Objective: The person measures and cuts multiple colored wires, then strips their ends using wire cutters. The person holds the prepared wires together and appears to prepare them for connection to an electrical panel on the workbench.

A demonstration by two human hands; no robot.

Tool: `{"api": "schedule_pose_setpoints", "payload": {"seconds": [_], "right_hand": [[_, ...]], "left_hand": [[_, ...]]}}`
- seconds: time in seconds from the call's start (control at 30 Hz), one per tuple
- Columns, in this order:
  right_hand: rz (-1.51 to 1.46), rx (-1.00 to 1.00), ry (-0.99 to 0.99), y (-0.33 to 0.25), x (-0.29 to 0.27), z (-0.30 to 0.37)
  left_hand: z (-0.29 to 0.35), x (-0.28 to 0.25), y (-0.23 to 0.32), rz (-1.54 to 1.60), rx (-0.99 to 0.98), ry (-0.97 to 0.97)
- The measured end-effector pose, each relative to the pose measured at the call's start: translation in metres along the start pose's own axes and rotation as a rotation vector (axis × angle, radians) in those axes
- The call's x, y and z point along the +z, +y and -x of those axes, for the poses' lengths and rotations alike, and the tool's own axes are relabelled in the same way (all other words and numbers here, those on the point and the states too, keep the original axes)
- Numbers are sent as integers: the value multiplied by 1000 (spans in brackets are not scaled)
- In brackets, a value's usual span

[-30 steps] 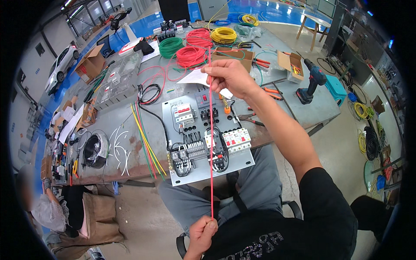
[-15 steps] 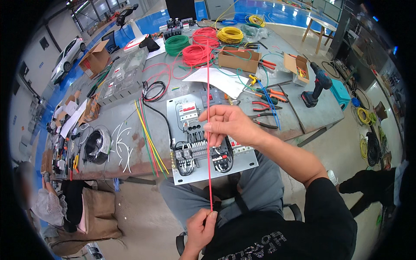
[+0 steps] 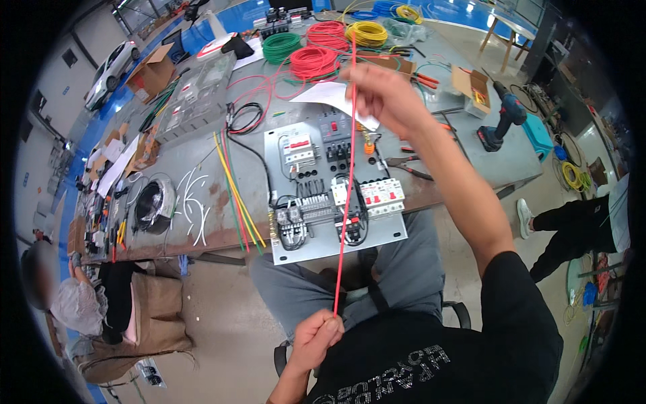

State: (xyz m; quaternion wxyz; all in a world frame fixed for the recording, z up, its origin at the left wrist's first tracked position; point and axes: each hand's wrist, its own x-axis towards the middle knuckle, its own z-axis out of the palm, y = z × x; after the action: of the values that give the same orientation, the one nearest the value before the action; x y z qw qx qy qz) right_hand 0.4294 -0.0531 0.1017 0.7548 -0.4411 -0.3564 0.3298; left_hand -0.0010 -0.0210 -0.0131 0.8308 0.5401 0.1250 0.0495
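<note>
A length of red wire (image 3: pixel 344 232) runs upright in front of me, taut and nearly straight. Its lower end is pinched in my left hand (image 3: pixel 316 339), close to my lap. Higher up, my right hand (image 3: pixel 385 95) has its fingers closed around the wire, slightly blurred, and the wire's upper part extends beyond it. Behind the wire lies a grey mounting plate (image 3: pixel 313 252) overhanging the table edge, fitted with a circuit breaker (image 3: pixel 298 148), a row of breakers (image 3: pixel 382 196), a terminal strip (image 3: pixel 316 207) and a contactor (image 3: pixel 351 229) with black wiring.
Yellow, red and green wire strips (image 3: pixel 233 192) lie left of the plate, beside white wire pieces (image 3: pixel 193 209). Red wire coils (image 3: pixel 313 62) and a green coil (image 3: pixel 281 47) sit at the back. Pliers (image 3: pixel 409 168) and a cordless drill (image 3: pixel 499 121) are on the right. Another person sits far left.
My right hand has moved up and away along the red wire. The wire now leans further right at its top. My left hand still holds the lower end.
</note>
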Motion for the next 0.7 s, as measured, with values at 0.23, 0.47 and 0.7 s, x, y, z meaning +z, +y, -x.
{"api": "schedule_pose_setpoints", "payload": {"seconds": [0.23, 0.47, 0.7], "right_hand": [[-201, 268, -384, 61, 113, 113], [-240, 106, -150, 66, 101, 96], [-69, 45, -60, 52, 59, 56]], "left_hand": [[-40, 7, 26, 528, 45, -214], [-34, 12, 16, 682, -27, -258], [-32, 23, 7, 520, 28, -140]]}}
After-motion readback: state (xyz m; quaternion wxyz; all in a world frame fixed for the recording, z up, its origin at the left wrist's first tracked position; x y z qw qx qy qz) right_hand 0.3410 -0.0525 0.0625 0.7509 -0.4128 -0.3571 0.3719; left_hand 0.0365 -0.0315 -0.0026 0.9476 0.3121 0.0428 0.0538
